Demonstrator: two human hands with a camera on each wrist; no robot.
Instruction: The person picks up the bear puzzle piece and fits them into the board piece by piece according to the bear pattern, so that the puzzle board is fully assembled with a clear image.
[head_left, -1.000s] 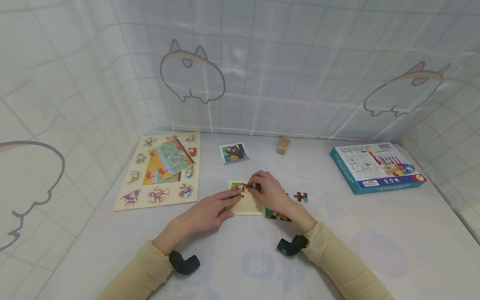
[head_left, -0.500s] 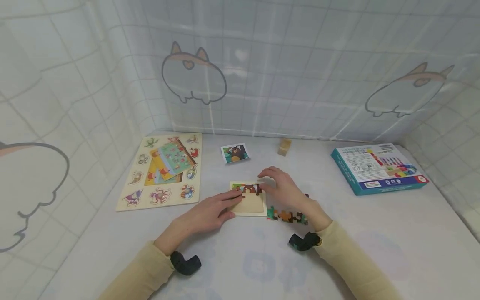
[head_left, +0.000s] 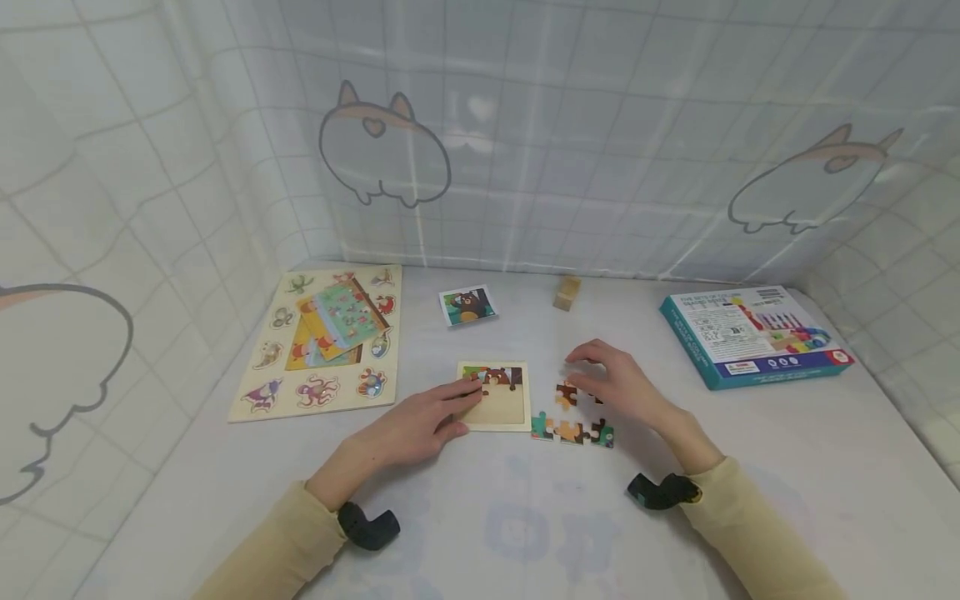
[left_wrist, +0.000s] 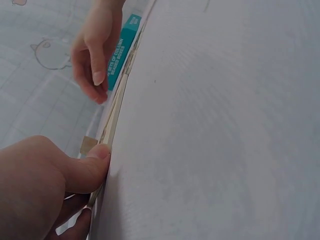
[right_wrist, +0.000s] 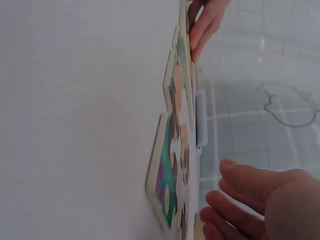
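Note:
A small wooden puzzle tray lies in the middle of the table, a row of bear-picture pieces along its top and bare wood below. My left hand rests on its left side, fingers stretched over the frame and thumb at the near corner. In the left wrist view, the left thumb presses by the tray's edge. My right hand hovers over the loose puzzle pieces, fingers bent and holding nothing. One brown piece lies just under its fingertips; several pieces form a row nearer me. The hand partly hides another piece.
A bear picture card and a small wooden block lie behind the tray. To the left is a sea-animal board with cards on it. A teal-edged box stands at the right, and a tiled-pattern curtain hangs behind.
My right hand has let go of a piece at the tray's upper right and moved right, over the loose pieces. My left hand has stayed on the tray.

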